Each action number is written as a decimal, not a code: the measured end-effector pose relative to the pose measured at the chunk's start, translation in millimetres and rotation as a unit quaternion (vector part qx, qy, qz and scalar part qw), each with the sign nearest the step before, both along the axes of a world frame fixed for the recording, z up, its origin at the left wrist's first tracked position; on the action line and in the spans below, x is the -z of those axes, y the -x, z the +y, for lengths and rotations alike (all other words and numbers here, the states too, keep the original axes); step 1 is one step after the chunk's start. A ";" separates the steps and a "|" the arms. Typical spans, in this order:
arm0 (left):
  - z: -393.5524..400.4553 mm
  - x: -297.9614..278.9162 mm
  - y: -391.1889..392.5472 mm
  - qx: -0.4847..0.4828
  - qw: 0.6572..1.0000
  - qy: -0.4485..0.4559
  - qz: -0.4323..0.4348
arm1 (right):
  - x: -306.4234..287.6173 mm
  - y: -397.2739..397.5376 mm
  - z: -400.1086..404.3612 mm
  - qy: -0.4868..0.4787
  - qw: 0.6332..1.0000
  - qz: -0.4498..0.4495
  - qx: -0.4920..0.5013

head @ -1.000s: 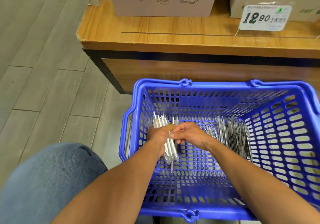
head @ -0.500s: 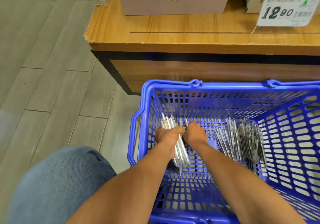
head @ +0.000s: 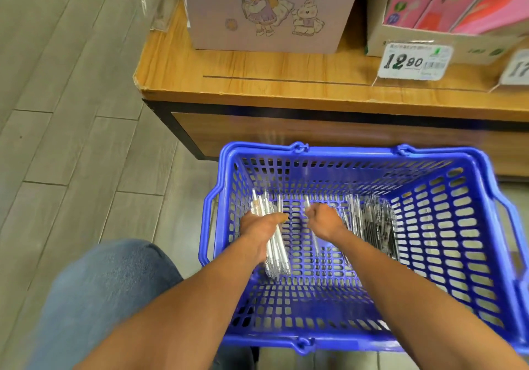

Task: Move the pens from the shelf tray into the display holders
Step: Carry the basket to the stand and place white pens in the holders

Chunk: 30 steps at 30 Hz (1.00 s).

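the left hand (head: 262,228) has its grip clamped on a bundle of pens (head: 276,251) in the blue basket (head: 355,152). the right hand (head: 325,220) is curled on one pen beside the loose pile (head: 372,223). best to square the tips before adding more.

blue basket (head: 446,198) on floor | illustrated box (head: 266,11), price tag (head: 415,60) on wooden shelf (head: 257,83)

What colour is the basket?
Blue, in the head view: the basket.

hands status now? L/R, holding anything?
Left hand: grips a bundle of clear pens.
Right hand: fingers curled, seemingly on a single pen; blurred.
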<state>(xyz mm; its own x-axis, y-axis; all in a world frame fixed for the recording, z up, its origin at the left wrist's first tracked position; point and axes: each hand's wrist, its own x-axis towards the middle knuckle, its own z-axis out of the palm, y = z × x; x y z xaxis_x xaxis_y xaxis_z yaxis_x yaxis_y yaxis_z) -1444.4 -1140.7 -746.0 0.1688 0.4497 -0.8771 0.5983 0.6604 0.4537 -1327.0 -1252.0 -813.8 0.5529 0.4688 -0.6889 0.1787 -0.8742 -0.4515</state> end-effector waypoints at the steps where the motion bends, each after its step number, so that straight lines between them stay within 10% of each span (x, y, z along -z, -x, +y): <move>1: 2.1 -11.9 3.1 0.002 1.000 0.009 -0.001 | -15.3 0.2 -4.9 -0.018 1.000 0.017 0.013; 21: 15.6 -533.2 76.0 0.023 0.999 0.038 -0.009 | -538.6 48.3 -57.4 -0.147 0.962 0.139 0.182; 30: 48.5 -672.7 79.0 0.045 0.990 0.071 -0.109 | -699.1 39.5 -25.0 -0.195 0.959 0.113 0.172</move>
